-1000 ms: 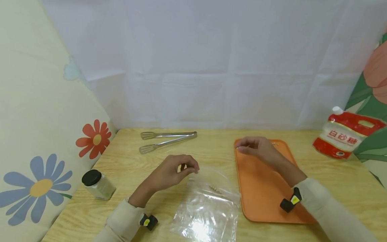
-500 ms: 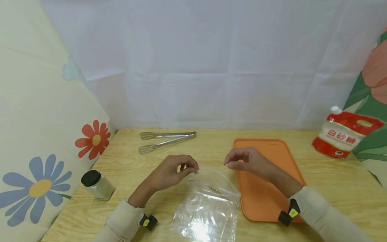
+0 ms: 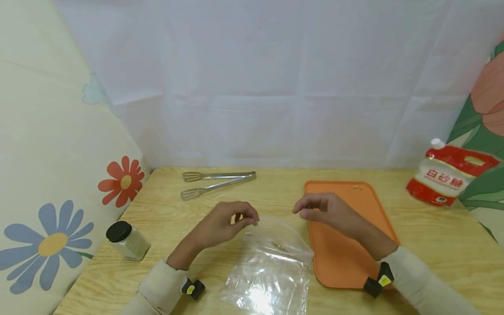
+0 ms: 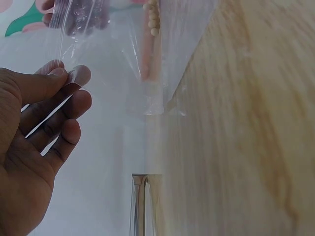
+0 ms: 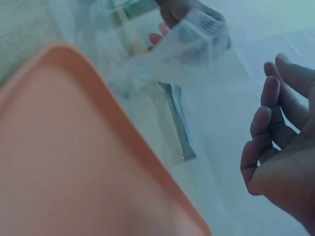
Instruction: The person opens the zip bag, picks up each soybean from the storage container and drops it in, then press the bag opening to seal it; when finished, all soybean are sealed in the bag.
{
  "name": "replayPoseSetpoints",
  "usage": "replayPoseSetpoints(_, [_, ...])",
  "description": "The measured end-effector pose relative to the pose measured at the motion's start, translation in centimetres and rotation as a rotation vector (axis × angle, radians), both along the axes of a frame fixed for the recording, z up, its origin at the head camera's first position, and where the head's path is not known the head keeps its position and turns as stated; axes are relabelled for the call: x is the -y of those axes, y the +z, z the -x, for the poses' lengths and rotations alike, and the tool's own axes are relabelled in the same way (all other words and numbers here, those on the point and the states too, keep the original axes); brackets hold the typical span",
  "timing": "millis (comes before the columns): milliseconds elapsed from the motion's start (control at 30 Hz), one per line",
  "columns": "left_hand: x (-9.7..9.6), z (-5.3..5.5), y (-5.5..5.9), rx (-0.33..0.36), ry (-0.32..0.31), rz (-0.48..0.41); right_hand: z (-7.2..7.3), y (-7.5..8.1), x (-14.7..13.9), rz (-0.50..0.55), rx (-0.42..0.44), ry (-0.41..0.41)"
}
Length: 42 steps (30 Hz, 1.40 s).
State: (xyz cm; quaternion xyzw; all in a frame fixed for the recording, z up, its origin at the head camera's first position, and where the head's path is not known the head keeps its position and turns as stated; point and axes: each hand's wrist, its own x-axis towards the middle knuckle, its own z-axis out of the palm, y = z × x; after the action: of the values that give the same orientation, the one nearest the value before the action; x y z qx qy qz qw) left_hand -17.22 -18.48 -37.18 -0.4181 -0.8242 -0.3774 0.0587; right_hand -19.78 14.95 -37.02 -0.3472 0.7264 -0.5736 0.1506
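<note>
My left hand (image 3: 222,223) pinches the rim of a clear zip bag (image 3: 271,280) between thumb and forefinger; the left wrist view shows the thin plastic (image 4: 78,76) between those fingertips. Small round beige beans, like soybeans (image 3: 279,246), lie in a row inside the bag near its mouth. Over the left edge of the orange tray (image 3: 334,262), beside the bag's mouth, hovers my right hand (image 3: 332,213). Its thumb and forefinger are slightly apart, and nothing shows between them. A few more beans (image 3: 357,187) sit at the tray's far end.
Metal tongs (image 3: 220,183) lie behind the left hand. A jar with a black lid (image 3: 127,240) stands at the left. At the far right is a red-and-white sugar pouch (image 3: 449,175). A white cloth (image 3: 275,87) hangs along the table's back edge.
My right hand has moved left and nearer from over the tray to beside the bag's mouth. The small bean between its fingertips has been let go. The left hand stays put.
</note>
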Motion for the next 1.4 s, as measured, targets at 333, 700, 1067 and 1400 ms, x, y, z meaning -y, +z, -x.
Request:
replayPoseSetpoints(333, [0.1,-0.1,0.0,-0.011,0.005,0.000,3.2,1.0,-7.4,-0.118,-0.098,-0.401])
replayPoseSetpoints(700, [0.2,-0.2,-0.7,-0.007,-0.018,-0.015,6.4,-1.9,-13.5,-0.557,-0.302,-0.662])
replayPoseSetpoints(1067, [0.0,-0.2,-0.5,-0.015,-0.023,-0.023,8.2,-3.2,-14.5,-0.657,-0.210,-0.640])
replayPoseSetpoints(1400, [-0.1,0.0,-0.1,-0.028,-0.011,-0.001,8.6,-3.8,-14.6,-0.666,-0.232,-0.658])
